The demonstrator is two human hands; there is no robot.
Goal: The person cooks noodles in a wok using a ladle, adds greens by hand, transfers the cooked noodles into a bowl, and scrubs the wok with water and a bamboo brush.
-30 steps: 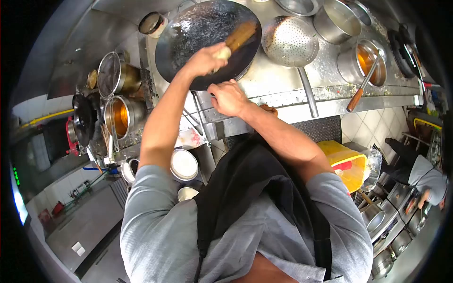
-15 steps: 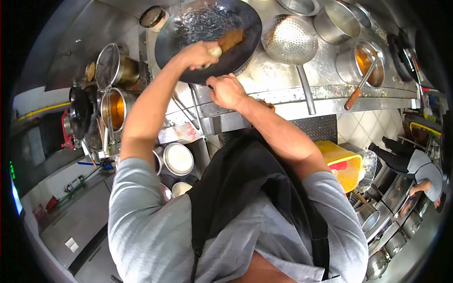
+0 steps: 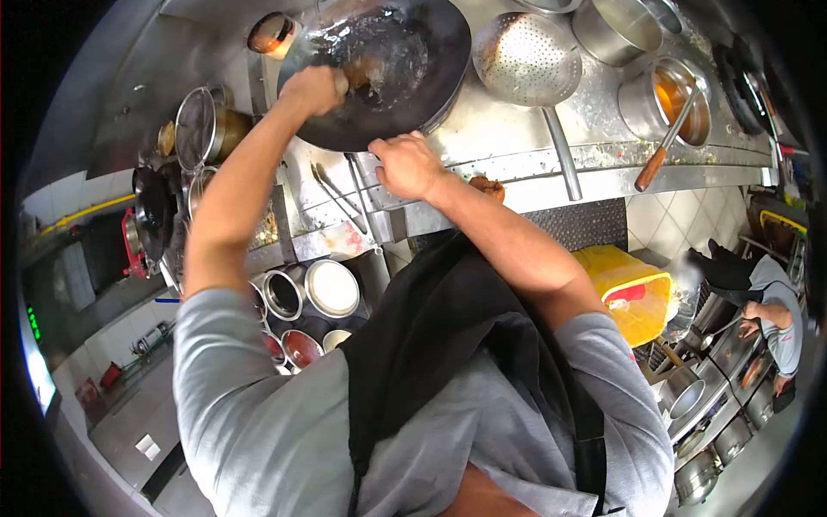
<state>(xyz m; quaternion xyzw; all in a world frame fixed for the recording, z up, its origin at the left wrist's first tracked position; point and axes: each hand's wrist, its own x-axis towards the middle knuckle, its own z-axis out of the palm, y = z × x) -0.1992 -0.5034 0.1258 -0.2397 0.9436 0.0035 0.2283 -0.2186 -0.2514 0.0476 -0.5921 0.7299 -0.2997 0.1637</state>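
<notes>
My left hand [image 3: 312, 91] is closed around a brush [image 3: 365, 76] with brown bristles, blurred by motion, inside a large dark wok [image 3: 439, 52]. The bristles press on the wok's wet, shiny inner wall, and the fingers hide most of the handle. At the wok's near edge, my right hand [image 3: 410, 165] is closed on its rim or handle; the exact grip is partly hidden. Metal tongs [image 3: 336, 191] lie on the steel counter just left of my right hand.
A perforated skimmer [image 3: 527, 60] rests right of the wok, its handle over the counter edge. Farther right, a wooden-handled utensil [image 3: 652, 165] leans in a steel pot [image 3: 642, 103]. A yellow bin [image 3: 616, 280] stands below. Another person [image 3: 775, 297] works at far right.
My left hand has swept the brush leftward and up inside the wok. My right hand stays at the near rim. The person at far right has shifted their arms.
</notes>
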